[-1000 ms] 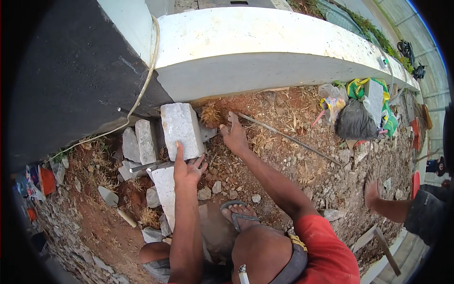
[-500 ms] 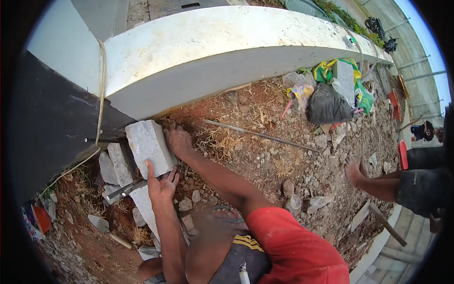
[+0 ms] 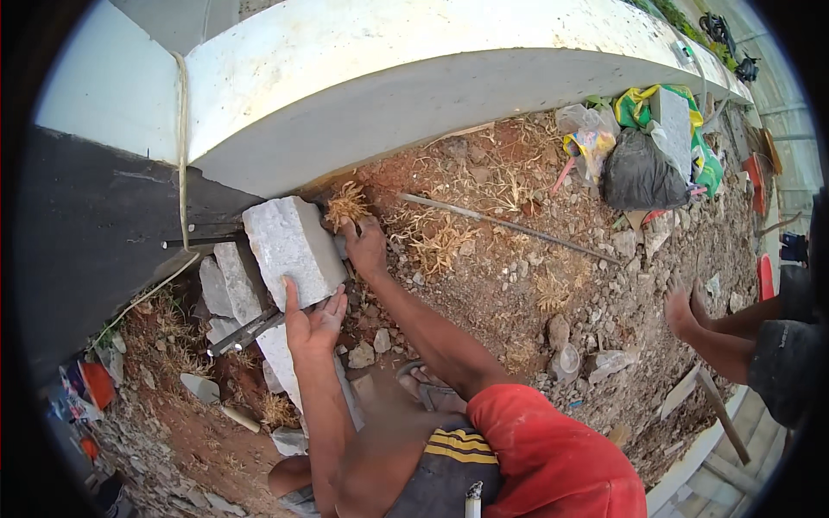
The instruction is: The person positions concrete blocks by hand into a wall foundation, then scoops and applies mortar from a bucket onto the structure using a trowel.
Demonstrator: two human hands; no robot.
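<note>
A pale grey, rough-faced building block (image 3: 289,250) rests tilted at the foot of the dark wall, over other blocks and metal bars. My left hand (image 3: 315,326) grips its near end, thumb up on the top face and fingers along the lower edge. Just right of the block, my right hand (image 3: 366,249) pinches a tuft of dry grass (image 3: 347,205) over the red soil. Part of the block's underside is hidden. Below and left of it stick out dark metal bars (image 3: 244,335), and more pale blocks (image 3: 237,281) lean there.
A trowel (image 3: 200,387) lies on the soil at lower left. A long metal rod (image 3: 518,229) crosses the rubble. Bags of rubbish (image 3: 643,173) sit by the low white wall (image 3: 389,95). Another person's bare feet (image 3: 682,311) and a wooden-handled tool (image 3: 724,414) are at right.
My right hand has come away from the block's right side and now has a tuft of dry grass in its fingers. My left hand stays on the block. The view has shifted slightly.
</note>
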